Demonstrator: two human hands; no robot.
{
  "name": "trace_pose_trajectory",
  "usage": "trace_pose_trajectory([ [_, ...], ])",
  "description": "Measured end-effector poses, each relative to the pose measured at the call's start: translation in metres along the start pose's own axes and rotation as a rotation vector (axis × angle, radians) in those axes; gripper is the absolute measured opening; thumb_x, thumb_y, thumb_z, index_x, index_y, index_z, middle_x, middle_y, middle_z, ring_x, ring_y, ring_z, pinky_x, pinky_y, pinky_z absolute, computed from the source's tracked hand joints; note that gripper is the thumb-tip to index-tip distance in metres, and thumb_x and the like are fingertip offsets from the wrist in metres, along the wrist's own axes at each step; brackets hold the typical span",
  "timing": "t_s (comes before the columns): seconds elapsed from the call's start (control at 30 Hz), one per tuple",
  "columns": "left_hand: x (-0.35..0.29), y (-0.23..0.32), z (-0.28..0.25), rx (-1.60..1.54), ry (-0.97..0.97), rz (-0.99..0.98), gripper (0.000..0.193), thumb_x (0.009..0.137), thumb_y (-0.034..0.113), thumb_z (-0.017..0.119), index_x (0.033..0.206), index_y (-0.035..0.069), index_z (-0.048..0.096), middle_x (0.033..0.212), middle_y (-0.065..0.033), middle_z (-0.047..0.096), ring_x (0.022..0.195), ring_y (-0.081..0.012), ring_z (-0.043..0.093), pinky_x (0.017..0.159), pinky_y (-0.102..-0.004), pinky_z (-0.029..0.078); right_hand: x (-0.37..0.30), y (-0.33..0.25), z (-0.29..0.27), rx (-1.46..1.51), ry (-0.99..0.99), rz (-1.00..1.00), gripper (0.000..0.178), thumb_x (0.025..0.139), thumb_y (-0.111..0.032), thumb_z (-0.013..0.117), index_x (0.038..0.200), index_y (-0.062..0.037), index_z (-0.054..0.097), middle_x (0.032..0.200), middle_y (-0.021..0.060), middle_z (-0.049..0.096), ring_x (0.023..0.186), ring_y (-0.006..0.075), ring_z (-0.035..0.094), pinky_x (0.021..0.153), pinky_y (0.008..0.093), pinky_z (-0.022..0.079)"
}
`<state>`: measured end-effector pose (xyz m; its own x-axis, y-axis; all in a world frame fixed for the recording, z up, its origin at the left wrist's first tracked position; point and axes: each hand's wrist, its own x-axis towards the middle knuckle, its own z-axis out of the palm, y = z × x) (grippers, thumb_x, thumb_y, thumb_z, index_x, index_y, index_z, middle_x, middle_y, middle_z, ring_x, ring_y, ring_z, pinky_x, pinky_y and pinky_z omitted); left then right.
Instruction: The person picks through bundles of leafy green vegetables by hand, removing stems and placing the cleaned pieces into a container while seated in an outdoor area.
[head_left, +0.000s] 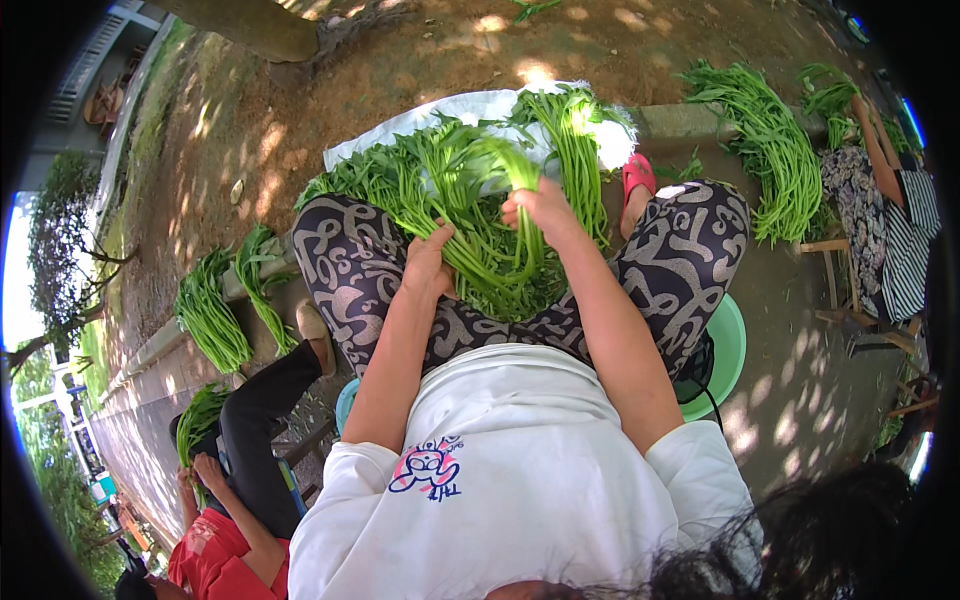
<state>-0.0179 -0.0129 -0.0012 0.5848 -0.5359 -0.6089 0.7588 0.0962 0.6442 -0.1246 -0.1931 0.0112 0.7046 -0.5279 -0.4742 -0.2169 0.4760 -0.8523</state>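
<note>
A big bunch of water spinach, with long green stems and narrow leaves, lies across my lap between my knees. My left hand is closed round the stems on the left side of the bunch. Higher and to the right, my right hand is closed on several stems, which bend up in a curve from the bunch; their upper ends are blurred. Just beyond my right hand, another bundle of water spinach rests on a white sheet. Loose leaves lie below the stems near my lap.
A low kerb runs behind the sheet. More greens lie on it at right, others at left. A green basin stands by my right thigh. A person in red holds greens at lower left; another person sits at far right.
</note>
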Motion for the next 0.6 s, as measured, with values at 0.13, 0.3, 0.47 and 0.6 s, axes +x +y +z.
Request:
trace_pose_trajectory([
  [0.13,0.004,0.001,0.0,-0.012,0.015,0.038,0.016,0.087,0.003,0.06,0.102,0.005,0.056,0.093,-0.0069,0.061,0.08,-0.0215,0.062,0.07,-0.0375,0.056,0.017,-0.005,-0.033,0.108,0.384,-0.216,0.026,0.078,-0.007,0.06,0.101,0.003,0.055,0.074,0.0112,0.062,0.052,0.0152,0.056,0.046,0.0275,0.046],
  [0.3,0.005,0.002,-0.002,0.025,-0.028,0.017,0.016,0.088,0.003,0.059,0.104,0.004,0.055,0.094,-0.008,0.06,0.081,-0.0218,0.062,0.073,-0.0371,0.054,0.01,-0.01,-0.033,0.107,0.339,-0.26,0.018,0.075,-0.012,0.066,0.088,0.0,0.063,0.069,0.0059,0.059,0.053,0.0133,0.053,0.049,0.0273,0.042],
  [0.47,0.0,0.002,0.007,0.09,-0.138,-0.02,0.024,0.088,0.004,0.059,0.111,0.003,0.052,0.095,-0.0094,0.06,0.081,-0.0218,0.06,0.073,-0.0365,0.053,-0.005,0.005,0.001,-0.1,-0.128,-0.17,0.029,0.076,-0.017,0.073,0.096,-0.0015,0.061,0.078,0.0028,0.058,0.065,0.0113,0.054,0.058,0.0255,0.044],
  [0.6,-0.008,0.008,0.01,0.153,-0.216,-0.054,0.03,0.09,0.009,0.056,0.119,0.001,0.05,0.096,-0.0094,0.058,0.084,-0.0211,0.059,0.075,-0.0355,0.052,-0.016,0.005,0.022,-0.033,-0.465,-0.147,0.03,0.079,-0.014,0.071,0.104,-0.0005,0.062,0.085,0.0035,0.063,0.072,0.0116,0.059,0.064,0.0252,0.047],
])
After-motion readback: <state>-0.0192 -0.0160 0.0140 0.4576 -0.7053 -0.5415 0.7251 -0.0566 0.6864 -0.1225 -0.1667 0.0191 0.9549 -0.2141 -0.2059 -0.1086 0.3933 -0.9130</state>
